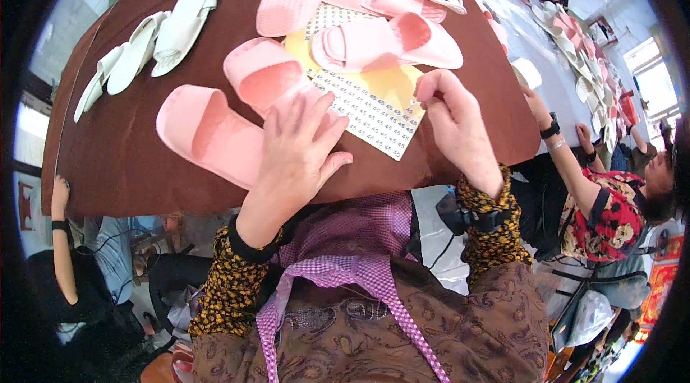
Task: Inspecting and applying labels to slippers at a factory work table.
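Left hand [298,149]: spread flat, steadying pink slipper [215,131]. Right hand [449,121]: fingertips pinched beside sticker sheet [366,113]; contents unclear.

The left hand [298,149] is lying flat, fingers spread, on a pink slipper [215,135] at the near edge of the brown table [115,160]. The right hand [453,121] is pinching at the edge of a white sticker sheet [366,113] beside it. More pink slippers [388,42] and pale green slippers [187,20] are lying farther back.

Sticker sheet [370,113] on table [129,160], slippers [215,131] left, behind.
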{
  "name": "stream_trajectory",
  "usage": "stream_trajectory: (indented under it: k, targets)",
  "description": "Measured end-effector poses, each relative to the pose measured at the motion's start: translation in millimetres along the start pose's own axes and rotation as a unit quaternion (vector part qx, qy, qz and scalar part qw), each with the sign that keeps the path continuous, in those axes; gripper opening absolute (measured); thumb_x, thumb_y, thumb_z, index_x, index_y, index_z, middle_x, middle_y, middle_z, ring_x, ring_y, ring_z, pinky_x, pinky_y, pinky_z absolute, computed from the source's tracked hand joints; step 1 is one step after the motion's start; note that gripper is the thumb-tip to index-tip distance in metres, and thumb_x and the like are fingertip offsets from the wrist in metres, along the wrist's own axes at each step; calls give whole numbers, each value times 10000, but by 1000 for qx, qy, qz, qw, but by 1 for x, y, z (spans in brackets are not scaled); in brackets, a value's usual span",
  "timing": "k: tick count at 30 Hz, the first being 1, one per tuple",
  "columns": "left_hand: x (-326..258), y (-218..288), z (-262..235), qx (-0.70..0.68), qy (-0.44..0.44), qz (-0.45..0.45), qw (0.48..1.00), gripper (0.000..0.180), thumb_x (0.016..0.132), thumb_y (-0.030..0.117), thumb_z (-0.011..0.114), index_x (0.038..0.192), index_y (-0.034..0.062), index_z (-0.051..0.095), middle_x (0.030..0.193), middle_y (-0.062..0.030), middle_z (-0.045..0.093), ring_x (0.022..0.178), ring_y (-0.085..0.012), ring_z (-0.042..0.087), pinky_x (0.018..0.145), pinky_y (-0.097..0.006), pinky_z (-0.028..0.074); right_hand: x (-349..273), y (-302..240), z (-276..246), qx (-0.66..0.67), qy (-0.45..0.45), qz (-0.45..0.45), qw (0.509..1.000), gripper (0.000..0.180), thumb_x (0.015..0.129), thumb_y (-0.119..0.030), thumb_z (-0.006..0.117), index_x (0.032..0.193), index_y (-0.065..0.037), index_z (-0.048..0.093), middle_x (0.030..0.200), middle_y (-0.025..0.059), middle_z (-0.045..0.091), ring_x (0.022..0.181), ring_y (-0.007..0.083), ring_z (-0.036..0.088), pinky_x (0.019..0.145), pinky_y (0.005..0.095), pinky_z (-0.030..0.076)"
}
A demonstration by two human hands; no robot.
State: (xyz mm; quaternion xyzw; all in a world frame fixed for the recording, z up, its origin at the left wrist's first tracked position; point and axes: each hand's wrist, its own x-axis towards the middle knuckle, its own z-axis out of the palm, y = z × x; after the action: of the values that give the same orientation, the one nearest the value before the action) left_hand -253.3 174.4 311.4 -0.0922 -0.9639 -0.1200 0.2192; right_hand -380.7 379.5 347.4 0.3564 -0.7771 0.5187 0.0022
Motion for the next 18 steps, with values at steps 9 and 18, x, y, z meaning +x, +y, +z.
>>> stream_trajectory:
  k: [9, 18]
  targets:
    - [-23, -5, -9, 18, 78, -87, 993, 341, 783, 179, 688, 1065, 9, 602, 1158, -126, 548, 1082, -305, 524, 893, -422, 388, 65, -27, 53, -135, -190, -132, 964, 156, 783, 66, 438, 873, -4, 544, 848, 153, 568, 839, 317, 564, 776, 370, 463]
    - [-30, -13, -6, -15, 101, -87, 991, 293, 784, 149, 672, 1050, 41, 612, 1111, -86, 564, 1056, -266, 535, 860, -400, 399, 83, -11, 103, -286, -261, -203, 899, 131, 804, -67, 541, 906, -37, 618, 918, 204, 583, 930, 379, 568, 826, 455, 452]
